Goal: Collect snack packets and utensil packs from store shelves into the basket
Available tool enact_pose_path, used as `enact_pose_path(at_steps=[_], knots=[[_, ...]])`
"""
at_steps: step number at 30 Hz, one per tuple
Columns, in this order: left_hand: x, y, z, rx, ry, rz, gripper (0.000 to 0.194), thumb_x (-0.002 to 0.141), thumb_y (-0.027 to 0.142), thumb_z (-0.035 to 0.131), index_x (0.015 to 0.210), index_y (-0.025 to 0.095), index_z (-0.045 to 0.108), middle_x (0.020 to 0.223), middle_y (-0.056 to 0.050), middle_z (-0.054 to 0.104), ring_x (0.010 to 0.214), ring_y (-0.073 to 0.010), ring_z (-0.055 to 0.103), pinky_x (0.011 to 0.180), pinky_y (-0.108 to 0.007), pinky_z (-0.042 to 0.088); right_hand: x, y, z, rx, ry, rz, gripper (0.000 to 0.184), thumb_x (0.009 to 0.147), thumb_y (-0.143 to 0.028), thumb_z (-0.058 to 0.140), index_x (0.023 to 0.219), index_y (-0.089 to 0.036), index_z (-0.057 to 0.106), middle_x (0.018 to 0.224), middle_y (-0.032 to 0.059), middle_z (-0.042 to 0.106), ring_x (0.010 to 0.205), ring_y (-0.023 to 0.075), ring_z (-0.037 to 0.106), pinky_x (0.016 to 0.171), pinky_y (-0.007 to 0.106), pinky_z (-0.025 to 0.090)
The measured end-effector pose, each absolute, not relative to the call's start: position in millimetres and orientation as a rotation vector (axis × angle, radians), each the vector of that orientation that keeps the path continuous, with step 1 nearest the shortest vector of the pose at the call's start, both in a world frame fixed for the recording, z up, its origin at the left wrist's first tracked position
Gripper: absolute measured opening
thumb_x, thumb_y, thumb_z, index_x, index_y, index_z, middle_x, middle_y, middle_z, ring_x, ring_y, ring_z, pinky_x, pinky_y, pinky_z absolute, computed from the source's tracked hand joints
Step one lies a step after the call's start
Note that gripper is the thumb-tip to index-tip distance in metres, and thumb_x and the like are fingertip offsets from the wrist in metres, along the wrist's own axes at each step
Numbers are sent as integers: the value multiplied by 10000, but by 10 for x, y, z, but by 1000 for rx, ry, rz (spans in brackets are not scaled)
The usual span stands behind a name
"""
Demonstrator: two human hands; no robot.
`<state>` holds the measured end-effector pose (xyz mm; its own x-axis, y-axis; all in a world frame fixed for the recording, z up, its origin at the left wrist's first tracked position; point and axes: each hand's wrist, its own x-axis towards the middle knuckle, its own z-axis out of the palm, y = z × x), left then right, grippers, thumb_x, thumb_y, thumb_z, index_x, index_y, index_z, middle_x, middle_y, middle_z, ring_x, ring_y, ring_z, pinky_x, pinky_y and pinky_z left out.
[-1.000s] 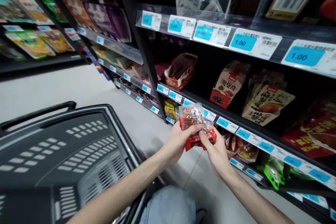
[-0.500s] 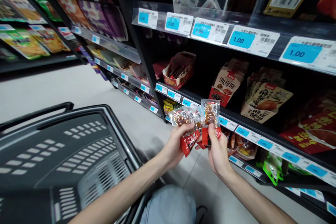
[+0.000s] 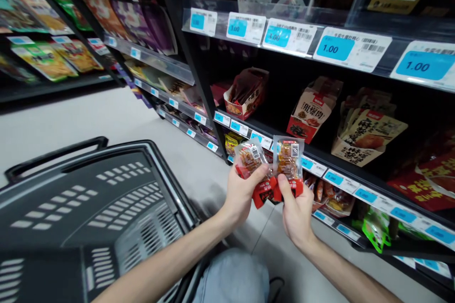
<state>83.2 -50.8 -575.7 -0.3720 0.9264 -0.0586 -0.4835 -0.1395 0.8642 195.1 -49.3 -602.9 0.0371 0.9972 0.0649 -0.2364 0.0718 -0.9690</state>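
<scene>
In front of the lower shelves I hold small clear-and-red snack packets in both hands. My left hand [image 3: 241,194] is closed on a snack packet [image 3: 250,155], its thumb pressed across the front; another may lie behind it, but I cannot tell. My right hand [image 3: 296,210] pinches a second snack packet [image 3: 288,158] upright by its red lower end. Brown food shows through the clear part of each, and printed labels with barcodes face me. The two packets meet at their red ends, and the fingers behind them are hidden.
A grey shopping cart [image 3: 106,170] stands at the left. Ahead, the black shelf holds a red box of packets [image 3: 245,97], a red-and-white box [image 3: 309,116] and a cream box [image 3: 359,149]. Price tags [image 3: 351,49] line the shelf edges. My knee [image 3: 234,277] is below.
The packets have been turned and drawn together, so their barcoded sides now face me. Where three showed fanned out, two show side by side. The view has shifted slightly.
</scene>
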Motion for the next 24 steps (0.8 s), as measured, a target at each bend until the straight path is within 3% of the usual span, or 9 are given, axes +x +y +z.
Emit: enact_pose_path(at_steps=[4, 11, 17, 24], knots=[[855, -533, -5740, 535, 982, 1705, 582, 667, 399, 916, 1137, 205, 633, 1100, -53, 757, 1020, -232, 734, 933, -340, 589, 1957, -503, -6004, -1006, -977, 1170, 341, 888, -507, 730, 918, -167, 724, 878, 61, 764, 834, 203, 685, 798, 329, 570], [874, -577, -5675, 446, 951, 1601, 638, 587, 474, 914, 1095, 215, 628, 1072, -58, 767, 1028, -309, 740, 791, -363, 635, 1980, -436, -5975, -1015, -902, 1058, 370, 926, -532, 665, 991, -170, 712, 973, 81, 773, 936, 227, 718, 889, 354, 579], [888, -576, -5675, 417, 924, 1601, 637, 579, 450, 935, 1095, 225, 639, 1027, -36, 769, 1018, -296, 742, 795, -359, 635, 1988, -451, -5885, -978, -953, 1060, 328, 955, -477, 643, 1109, -190, 679, 1055, 68, 766, 1038, 225, 708, 943, 343, 571], [865, -522, -5742, 519, 974, 1621, 570, 646, 481, 924, 1081, 219, 665, 1034, -65, 768, 896, -236, 746, 714, -288, 601, 2069, -380, -5818, -1036, -1626, 1078, 428, 990, -439, 529, 1360, -229, 580, 1331, 102, 675, 1289, 262, 608, 1090, 413, 510]])
